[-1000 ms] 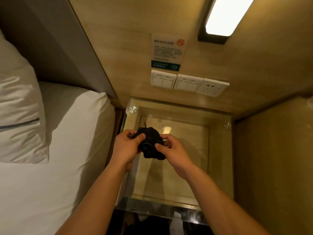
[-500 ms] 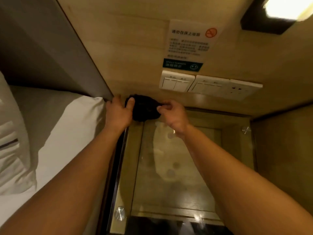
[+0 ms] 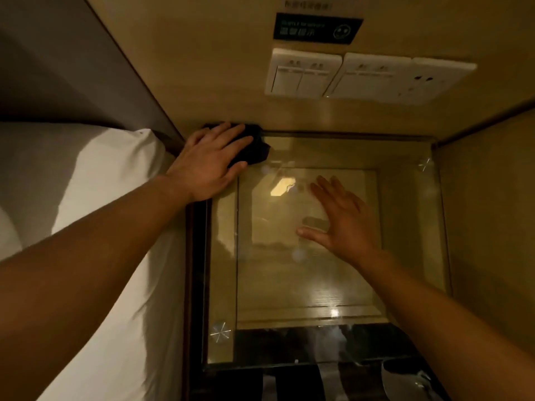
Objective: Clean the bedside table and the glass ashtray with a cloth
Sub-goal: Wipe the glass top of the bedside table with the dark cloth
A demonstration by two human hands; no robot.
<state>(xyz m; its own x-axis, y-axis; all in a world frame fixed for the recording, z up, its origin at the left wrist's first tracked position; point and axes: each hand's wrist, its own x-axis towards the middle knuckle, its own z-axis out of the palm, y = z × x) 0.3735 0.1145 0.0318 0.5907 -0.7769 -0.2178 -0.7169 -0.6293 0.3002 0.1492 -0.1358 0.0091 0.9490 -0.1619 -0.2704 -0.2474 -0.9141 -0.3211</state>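
Head view, looking straight down on the table (image 3: 405, 227), glass top glowing under warm light. The left hand (image 3: 211, 166) is at the back-left corner, palm down, fingers straight and together, pressing flat on the cloth (image 3: 254, 149). The fingers point right and away, toward the wall. The cloth is a dark, bunched wad, jammed right where the glass meets the wall (image 3: 202, 68). Most of it is hidden under the hand. The part that shows lies long along the back edge, left to right, with a ragged tip pointing right and slightly to the front.

Over to the right hand (image 3: 344, 224): well apart from the left, out over the middle of the glass, palm down, fingers straight and fanned, thumb out to the left, holding nothing. I can't tell whether it touches the glass or hovers just above. Its fingertips point toward the wall.

A bright lamp reflection (image 3: 282, 186) sits on the glass between the two hands. A metal stud (image 3: 220, 332) marks the front-left corner, another stud (image 3: 424, 164) the back-right one.

On the wall above the table are switches (image 3: 304, 73), a socket (image 3: 419, 79) to their right and a dark sign (image 3: 317, 27) higher up. The bed (image 3: 110, 198), in white sheets, runs along the table's left side, under the left forearm. A pale curved shape (image 3: 405, 380) shows past the front edge, too dim to identify.
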